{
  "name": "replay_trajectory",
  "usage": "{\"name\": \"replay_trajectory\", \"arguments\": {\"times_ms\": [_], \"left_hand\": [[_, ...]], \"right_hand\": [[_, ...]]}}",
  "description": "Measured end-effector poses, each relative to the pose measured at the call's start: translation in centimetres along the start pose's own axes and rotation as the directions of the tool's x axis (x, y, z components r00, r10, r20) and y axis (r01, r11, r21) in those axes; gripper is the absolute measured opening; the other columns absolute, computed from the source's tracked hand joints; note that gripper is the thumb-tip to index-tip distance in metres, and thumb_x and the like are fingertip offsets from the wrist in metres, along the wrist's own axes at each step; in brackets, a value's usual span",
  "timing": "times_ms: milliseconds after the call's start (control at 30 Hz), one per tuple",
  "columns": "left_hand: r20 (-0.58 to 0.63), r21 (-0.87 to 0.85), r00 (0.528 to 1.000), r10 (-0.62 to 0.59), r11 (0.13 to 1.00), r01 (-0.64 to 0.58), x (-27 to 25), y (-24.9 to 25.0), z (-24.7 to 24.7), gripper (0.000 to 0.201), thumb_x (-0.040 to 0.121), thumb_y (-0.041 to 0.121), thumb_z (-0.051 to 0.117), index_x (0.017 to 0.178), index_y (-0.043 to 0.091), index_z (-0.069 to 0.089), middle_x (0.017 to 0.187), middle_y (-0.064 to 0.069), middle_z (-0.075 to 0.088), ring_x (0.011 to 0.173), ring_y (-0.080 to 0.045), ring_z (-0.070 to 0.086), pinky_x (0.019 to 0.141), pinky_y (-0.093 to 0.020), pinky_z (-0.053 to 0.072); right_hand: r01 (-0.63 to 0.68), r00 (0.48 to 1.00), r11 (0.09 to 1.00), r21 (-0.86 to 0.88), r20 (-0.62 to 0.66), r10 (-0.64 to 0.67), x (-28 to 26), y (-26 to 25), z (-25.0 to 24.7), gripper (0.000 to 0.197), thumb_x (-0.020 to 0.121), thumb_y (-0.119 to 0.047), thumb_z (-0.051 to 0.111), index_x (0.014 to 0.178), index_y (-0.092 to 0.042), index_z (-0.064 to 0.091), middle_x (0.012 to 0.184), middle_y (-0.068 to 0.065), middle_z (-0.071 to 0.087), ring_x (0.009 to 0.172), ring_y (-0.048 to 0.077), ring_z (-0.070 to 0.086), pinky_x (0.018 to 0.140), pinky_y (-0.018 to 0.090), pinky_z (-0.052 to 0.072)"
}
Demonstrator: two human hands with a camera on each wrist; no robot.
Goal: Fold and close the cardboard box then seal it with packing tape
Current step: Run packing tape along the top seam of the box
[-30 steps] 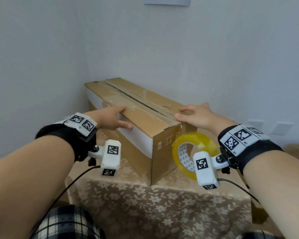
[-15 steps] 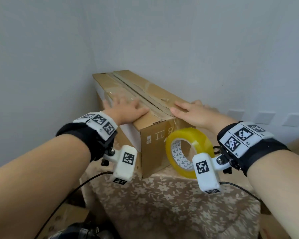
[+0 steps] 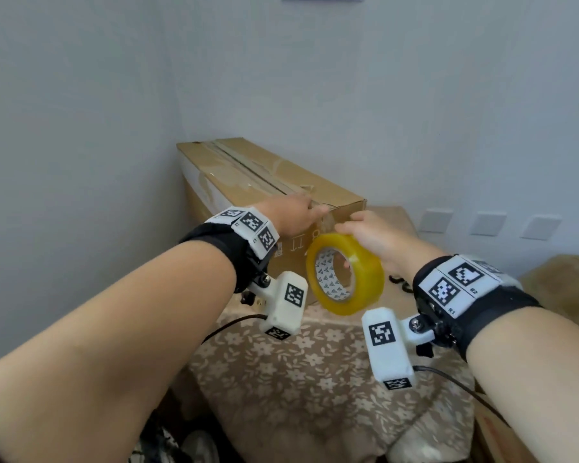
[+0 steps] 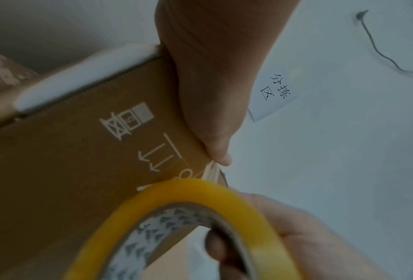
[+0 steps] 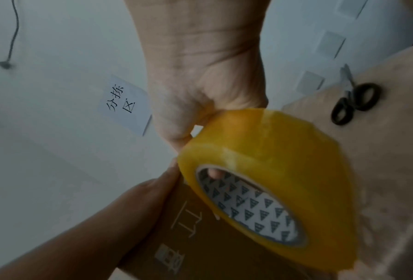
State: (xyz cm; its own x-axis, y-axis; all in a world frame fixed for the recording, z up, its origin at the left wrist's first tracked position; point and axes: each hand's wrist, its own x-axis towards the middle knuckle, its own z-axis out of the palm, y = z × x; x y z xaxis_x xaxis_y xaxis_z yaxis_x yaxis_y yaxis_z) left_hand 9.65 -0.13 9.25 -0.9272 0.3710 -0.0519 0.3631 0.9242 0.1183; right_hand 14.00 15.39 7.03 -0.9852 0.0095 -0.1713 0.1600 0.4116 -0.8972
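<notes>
The long brown cardboard box [image 3: 331,202] lies shut on the flowered tablecloth, old tape along its top seam. My left hand [image 3: 295,215] rests on the box's near top edge, and its thumb [image 4: 222,159] presses a short clear strip of tape [image 4: 210,171] against the end face. My right hand [image 3: 371,228] grips the yellow tape roll [image 3: 345,274] in the air just in front of that end face, one finger [image 5: 213,173] inside the core. The strip runs from the roll to the box edge. The same tape roll [image 4: 176,208] fills the lower left wrist view.
Black-handled scissors [image 5: 354,102] lie on the tablecloth [image 3: 315,379] right of the box. White walls close in behind and to the left, with a paper label [image 5: 126,106] on the wall. A second cloth-covered surface [image 3: 562,285] stands at the right.
My right hand left the box top and lifted the tape roll up in front of the box's end. My left hand slid from the top flap to the near edge.
</notes>
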Motion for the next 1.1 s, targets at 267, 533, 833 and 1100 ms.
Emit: {"name": "replay_trajectory", "arguments": {"times_ms": [267,533,833,1100], "left_hand": [[-0.046,0.072,0.999,0.009,0.997,-0.006,0.5,0.0,0.2,0.069,0.097,0.055,0.025,0.144,0.005,0.033,0.148,-0.012,0.037,0.13,-0.027,0.044,0.106,-0.038,0.036],[-0.187,0.304,0.981,0.059,0.953,0.001,0.5,0.3,0.8,0.053,0.095,0.054,0.032,0.103,0.008,0.057,0.089,-0.006,0.063,0.075,-0.021,0.058,0.065,-0.035,0.049],[-0.227,0.493,0.971,0.074,0.869,0.049,-0.1,2.1,1.5,0.046,0.095,0.051,0.041,0.099,0.007,0.056,0.087,-0.004,0.053,0.07,-0.021,0.049,0.055,-0.034,0.039],[-0.259,0.543,0.956,0.14,0.839,0.024,0.2,2.0,2.5,0.055,0.093,0.053,0.043,0.117,0.004,0.05,0.11,-0.01,0.06,0.09,-0.027,0.063,0.057,-0.034,0.042]], "right_hand": [[0.01,1.0,0.969,-0.249,-0.019,-0.015,0.1,1.6,0.1,0.042,0.09,-0.047,0.057,0.088,-0.005,0.066,0.072,0.009,0.068,0.057,0.021,0.063,0.062,0.033,0.055],[0.019,0.999,0.999,0.028,0.026,-0.02,0.6,3.9,1.0,0.025,0.094,-0.03,0.048,0.092,-0.007,0.058,0.088,0.022,0.052,0.073,0.025,0.05,0.068,0.033,0.041],[0.119,0.988,0.957,-0.266,-0.059,-0.139,1.3,5.2,2.0,0.022,0.099,-0.034,0.044,0.1,-0.012,0.047,0.079,-0.002,0.049,0.071,0.015,0.047,0.053,0.025,0.031],[0.113,0.988,0.978,-0.176,-0.086,-0.13,1.6,6.8,2.4,0.029,0.1,-0.04,0.039,0.092,-0.014,0.05,0.078,0.002,0.051,0.069,0.017,0.049,0.059,0.03,0.036]]}}
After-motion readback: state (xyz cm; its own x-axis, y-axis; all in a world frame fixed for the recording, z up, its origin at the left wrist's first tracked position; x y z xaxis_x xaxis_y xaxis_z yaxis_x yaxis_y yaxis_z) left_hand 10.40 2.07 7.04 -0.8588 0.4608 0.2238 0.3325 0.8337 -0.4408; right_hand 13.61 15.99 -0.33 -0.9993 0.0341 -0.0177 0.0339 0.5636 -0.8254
